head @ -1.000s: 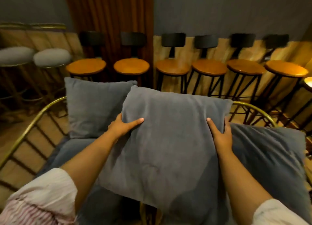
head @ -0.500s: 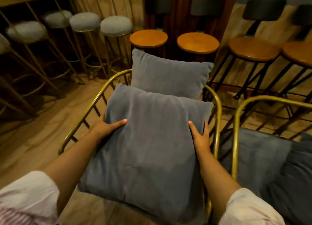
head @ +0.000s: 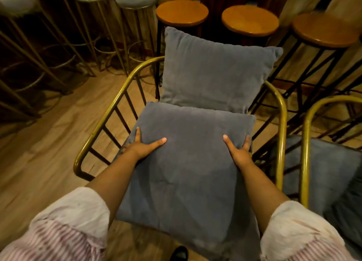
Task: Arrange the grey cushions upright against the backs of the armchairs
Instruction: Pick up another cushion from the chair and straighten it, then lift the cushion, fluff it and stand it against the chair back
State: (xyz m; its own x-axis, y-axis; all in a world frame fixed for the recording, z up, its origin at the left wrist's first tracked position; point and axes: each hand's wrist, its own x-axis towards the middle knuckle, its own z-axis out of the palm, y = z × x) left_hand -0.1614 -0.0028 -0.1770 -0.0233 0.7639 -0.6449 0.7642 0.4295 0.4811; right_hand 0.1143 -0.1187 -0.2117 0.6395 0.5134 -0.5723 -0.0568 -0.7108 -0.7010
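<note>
Held cushion (head: 188, 174): grey, square, soft velvety nap, faintly creased; gripped at both side edges between the hands, above the seat.
Left hand (head: 143, 147): clasped on its left edge, thumb laid on top.
Right hand (head: 240, 150): clasped on its right edge.
Back cushion (head: 215, 73): grey, propped upright beyond the fingertips against the gold armchair frame (head: 280, 112).

Near cushion (head: 188, 172) and back cushion (head: 213, 73), 12 o'clock: matt grey velvety cloth. Armchair frame (head: 109, 106): glossy brass-toned metal tube, dark bars. Stool seats (head: 182, 12): polished orange wood. Floor (head: 45, 143): wood-grain planks. Sleeves (head: 64, 227): striped thin cloth.
</note>
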